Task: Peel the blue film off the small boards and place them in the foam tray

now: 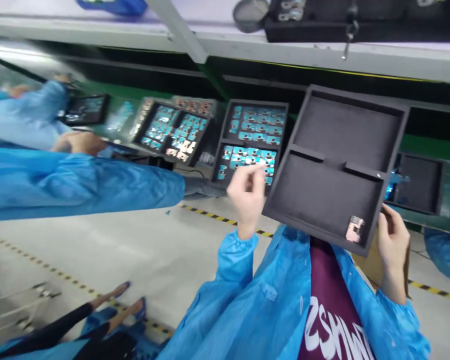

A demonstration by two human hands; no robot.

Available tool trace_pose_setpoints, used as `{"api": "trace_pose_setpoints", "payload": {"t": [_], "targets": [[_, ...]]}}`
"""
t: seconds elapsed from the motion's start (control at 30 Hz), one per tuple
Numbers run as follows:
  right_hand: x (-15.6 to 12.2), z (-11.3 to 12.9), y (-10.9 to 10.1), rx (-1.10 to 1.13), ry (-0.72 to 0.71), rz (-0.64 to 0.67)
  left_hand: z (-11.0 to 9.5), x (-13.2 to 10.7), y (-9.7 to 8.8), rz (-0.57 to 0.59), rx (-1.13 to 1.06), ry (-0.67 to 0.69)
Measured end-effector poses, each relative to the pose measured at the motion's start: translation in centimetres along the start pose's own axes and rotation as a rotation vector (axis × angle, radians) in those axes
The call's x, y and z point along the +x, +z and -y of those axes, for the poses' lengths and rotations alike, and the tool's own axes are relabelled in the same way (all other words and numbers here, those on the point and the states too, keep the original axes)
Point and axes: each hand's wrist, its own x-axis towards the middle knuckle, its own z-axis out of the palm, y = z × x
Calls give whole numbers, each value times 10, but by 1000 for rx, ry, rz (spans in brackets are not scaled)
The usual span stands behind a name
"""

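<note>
A black foam tray [337, 150] with two shallow compartments is held tilted in front of my chest. One small pinkish metal part [355, 229] lies in its near right corner. My right hand [393, 242] grips the tray's near right corner, fingers wrapped round the edge. My left hand [247, 192] is up at the tray's left edge with its fingers curled into a pinch. Blur hides what they hold, and I cannot tell if they touch the tray.
Trays of teal parts [252, 142] [170, 131] lean on the green bench behind. An empty black tray [420, 182] sits at right. A co-worker's blue sleeve [78, 182] reaches across at left. A shelf [322, 55] runs overhead. Someone's legs [105, 305] rest on the taped floor.
</note>
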Motion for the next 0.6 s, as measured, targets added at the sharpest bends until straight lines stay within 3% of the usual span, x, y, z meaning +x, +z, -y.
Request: {"api": "trace_pose_setpoints", "payload": {"t": [0.03, 0.07, 0.17, 0.2, 0.27, 0.37, 0.47, 0.6], "targets": [[2, 1, -1, -17, -5, -29, 26, 17, -12, -109, 79, -99], [4, 3, -1, -27, -12, -63, 53, 30, -20, -136, 176, -200], [7, 11, -3, -29, -23, -148, 122, 51, -21, 197, 479, -463], [7, 14, -3, -23, -25, -169, 137, 52, -16, 302, 542, -519], [5, 21, -3, -17, -17, -192, 155, 49, -5, 378, 596, -591], [0, 30, -4, -24, 6, -202, 161, 45, 0, 326, 528, -654], [-6, 42, -8, -58, 0, -231, 155, 48, -17, 245, 321, -688], [-14, 75, -8, -104, -111, -386, 117, 44, -49, 130, -81, -634]]}}
